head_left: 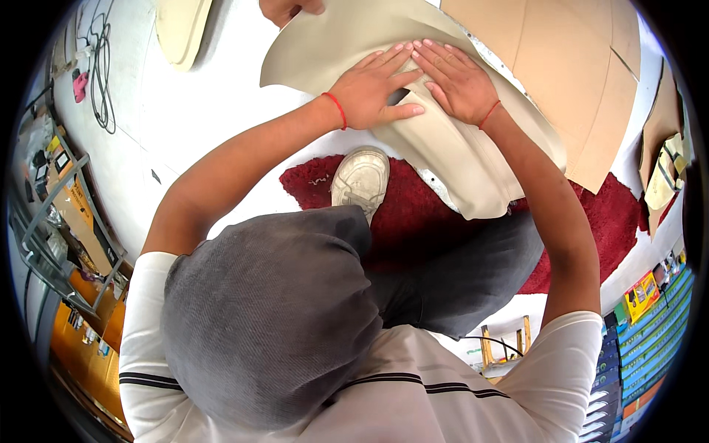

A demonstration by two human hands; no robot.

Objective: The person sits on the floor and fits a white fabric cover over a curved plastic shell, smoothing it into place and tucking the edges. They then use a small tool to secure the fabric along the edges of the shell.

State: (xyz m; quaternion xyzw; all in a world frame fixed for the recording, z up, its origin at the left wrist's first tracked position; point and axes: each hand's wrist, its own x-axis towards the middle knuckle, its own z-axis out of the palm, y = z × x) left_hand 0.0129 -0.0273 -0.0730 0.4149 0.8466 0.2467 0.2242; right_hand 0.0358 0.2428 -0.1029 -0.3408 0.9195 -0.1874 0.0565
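A large beige sheet that looks like leather or vinyl (325, 55) drapes over a long shaped piece, whose own kind I cannot make out. My left hand (369, 87) lies on it, fingers outstretched and thumb spread. Beside it my right hand (461, 83) presses flat on the same sheet, the fingertips of both hands almost meeting. Below them the covering runs down in a narrow folded arm (473, 177). A small dark gap (398, 96) shows between my hands. At the sheet's far left edge another person's hand (290, 9) has its fingers curled near the material.
A red rug (399, 214) lies beneath my shoe (362, 177) and bent leg. Brown cardboard (561, 74) spreads at the far right. A cream panel (181, 29) and a coiled black cable (103, 81) are far left; a metal rack (59, 221) stands left.
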